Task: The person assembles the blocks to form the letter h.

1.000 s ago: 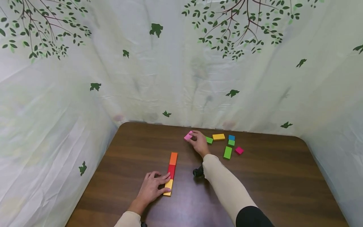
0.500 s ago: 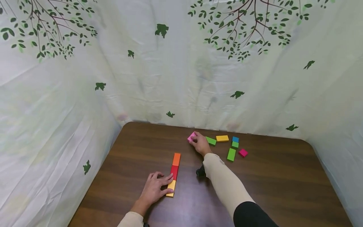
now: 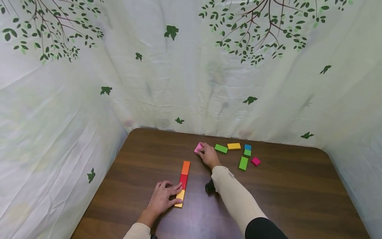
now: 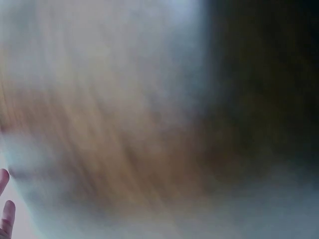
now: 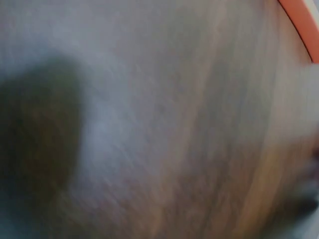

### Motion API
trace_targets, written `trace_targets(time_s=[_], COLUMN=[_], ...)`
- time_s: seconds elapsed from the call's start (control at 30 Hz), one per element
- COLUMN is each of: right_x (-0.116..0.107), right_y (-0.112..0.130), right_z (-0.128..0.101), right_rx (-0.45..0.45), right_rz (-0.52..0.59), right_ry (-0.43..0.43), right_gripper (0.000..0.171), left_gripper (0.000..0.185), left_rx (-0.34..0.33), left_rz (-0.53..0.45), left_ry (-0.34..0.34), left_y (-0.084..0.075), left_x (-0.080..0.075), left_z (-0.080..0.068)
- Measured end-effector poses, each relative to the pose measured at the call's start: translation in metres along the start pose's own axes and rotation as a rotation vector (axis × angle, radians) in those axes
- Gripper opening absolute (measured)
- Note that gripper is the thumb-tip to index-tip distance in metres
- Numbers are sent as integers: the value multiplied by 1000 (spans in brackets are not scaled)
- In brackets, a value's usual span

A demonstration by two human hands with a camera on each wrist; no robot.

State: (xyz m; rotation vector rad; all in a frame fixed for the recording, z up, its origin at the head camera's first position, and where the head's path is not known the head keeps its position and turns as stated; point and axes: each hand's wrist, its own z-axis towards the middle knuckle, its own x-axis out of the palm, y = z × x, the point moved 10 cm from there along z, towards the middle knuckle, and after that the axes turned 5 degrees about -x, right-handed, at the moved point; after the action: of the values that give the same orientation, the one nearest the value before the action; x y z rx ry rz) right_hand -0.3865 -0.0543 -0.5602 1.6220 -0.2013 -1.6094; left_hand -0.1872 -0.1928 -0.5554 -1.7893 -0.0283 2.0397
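Near the back edge in the head view, my right hand point(image 3: 210, 156) pinches a pink block point(image 3: 198, 147) between thumb and fingers. My left hand point(image 3: 162, 198) lies at the left side of a straight row of blocks. Its extended fingertips and thumb rest on the yellow block point(image 3: 179, 198) and by the border with the red block point(image 3: 183, 181). Beyond the red one, an orange block point(image 3: 185, 167) forms the far end of the row. The left wrist view is blurred, with only fingertips point(image 4: 7, 211) at its edge; the right wrist view catches part of the orange block point(image 5: 303, 22).
Right of my right hand lie a green block point(image 3: 221, 148), a yellow block point(image 3: 234, 146), a blue block point(image 3: 247, 147) touching a small green block point(image 3: 247, 152), another green block point(image 3: 243, 163) and a magenta block point(image 3: 255, 161). A leaf-printed curtain point(image 3: 191, 83) hangs behind the brown table point(image 3: 298, 189).
My right hand has shifted slightly left and nearer with the pink block, uncovering more of the green block beside it. The left hand stays on the row. The head view has turned slightly.
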Motion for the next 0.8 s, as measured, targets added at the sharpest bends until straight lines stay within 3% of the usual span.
trace_targets(time_s=[0.4, 0.67, 0.8], right_x=[11, 23, 28], right_y=[15, 15, 19], right_z=[-14, -16, -16], right_rx=[-30, 22, 1], right_rz=[139, 166, 154], right_ry=[-44, 36, 55], right_gripper=[39, 40, 38], left_gripper=[58, 61, 61], left_rx=[15, -1, -10], left_rz=[-16, -13, -24], left_ry=[-27, 8, 20], left_y=[-1, 0, 1], left_x=[-1, 2, 2], left_z=[2, 1, 1])
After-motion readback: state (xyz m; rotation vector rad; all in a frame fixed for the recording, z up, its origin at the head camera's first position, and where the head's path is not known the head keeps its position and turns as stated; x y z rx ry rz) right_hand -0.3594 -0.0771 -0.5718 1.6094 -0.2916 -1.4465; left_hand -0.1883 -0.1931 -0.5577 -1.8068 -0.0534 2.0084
